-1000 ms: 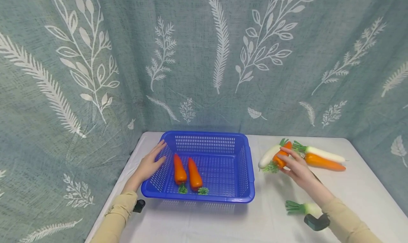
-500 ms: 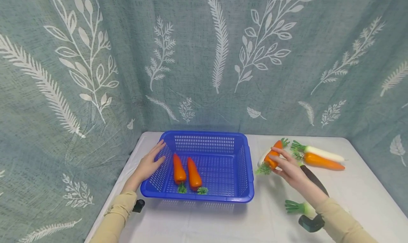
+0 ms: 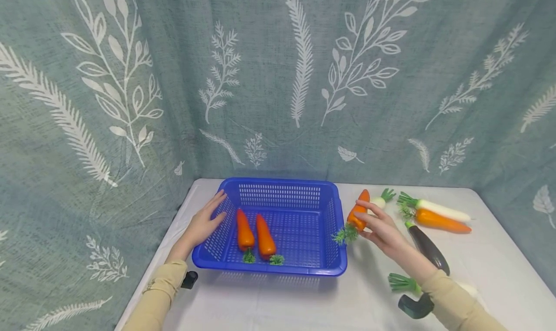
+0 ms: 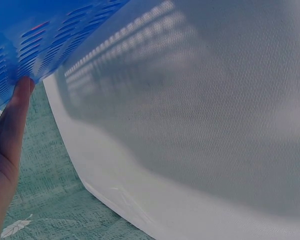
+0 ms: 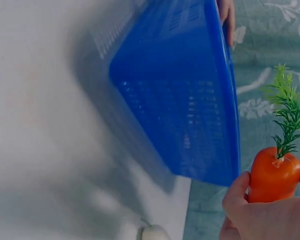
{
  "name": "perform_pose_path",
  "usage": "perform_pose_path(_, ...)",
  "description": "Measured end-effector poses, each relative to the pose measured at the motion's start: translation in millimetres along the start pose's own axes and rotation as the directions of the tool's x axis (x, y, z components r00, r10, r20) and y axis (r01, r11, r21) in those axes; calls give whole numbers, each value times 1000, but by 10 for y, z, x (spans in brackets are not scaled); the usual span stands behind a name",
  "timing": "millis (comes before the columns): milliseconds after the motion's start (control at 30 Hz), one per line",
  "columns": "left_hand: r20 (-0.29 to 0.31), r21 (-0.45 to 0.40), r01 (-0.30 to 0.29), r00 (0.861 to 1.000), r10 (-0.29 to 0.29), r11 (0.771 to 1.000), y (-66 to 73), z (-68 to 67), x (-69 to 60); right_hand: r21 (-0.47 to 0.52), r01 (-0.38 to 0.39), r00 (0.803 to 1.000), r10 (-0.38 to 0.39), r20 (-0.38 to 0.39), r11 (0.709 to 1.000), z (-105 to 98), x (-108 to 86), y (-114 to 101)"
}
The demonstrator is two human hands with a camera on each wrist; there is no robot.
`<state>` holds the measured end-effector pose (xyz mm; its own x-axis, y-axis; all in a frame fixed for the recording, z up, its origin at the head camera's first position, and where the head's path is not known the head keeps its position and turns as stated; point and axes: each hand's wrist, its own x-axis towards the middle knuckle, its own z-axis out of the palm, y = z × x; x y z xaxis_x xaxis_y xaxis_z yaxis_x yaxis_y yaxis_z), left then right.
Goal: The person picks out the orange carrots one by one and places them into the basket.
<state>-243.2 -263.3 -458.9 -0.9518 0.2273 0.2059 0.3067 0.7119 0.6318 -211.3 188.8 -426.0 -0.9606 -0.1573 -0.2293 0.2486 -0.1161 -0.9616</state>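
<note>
A carrot [image 3: 357, 216] with feathery green leaves is gripped by my right hand [image 3: 382, 232] just beyond the basket's right rim. Its leaves overlap that rim in the head view. In the right wrist view, thumb and fingers pinch the carrot [image 5: 275, 175] around its leafy end. The blue basket [image 3: 269, 269] has slotted walls, and two more carrots lie inside it, a left carrot [image 3: 245, 232] and a right carrot [image 3: 265, 237]. My left hand [image 3: 203, 227] rests on the basket's left side with fairly straight fingers, which touch the slotted wall [image 4: 45, 45] in the left wrist view.
Right of the basket lie a white radish [image 3: 379, 202], partly hidden by my right hand, a long white radish [image 3: 443, 209], another carrot [image 3: 440, 221] and an eggplant [image 3: 427, 246]. Green radish leaves [image 3: 401, 282] show near my right forearm. A patterned curtain [image 3: 278, 104] hangs behind the table.
My right hand has moved left with the carrot, from above the white radish to the basket's right rim. The eggplant has come into fuller view. The left hand has stayed in place.
</note>
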Motion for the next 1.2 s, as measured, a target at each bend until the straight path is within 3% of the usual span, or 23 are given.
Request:
perform_pose_path(467,5,-4,9,1000,-9,1000,17,-2,8,-31,-8,999,9,34,999,287,24,-15)
perform_pose_path(1200,14,0,29,999,-29,1000,-4,2,13,-28,71,993,-68,100,997,632,155,53)
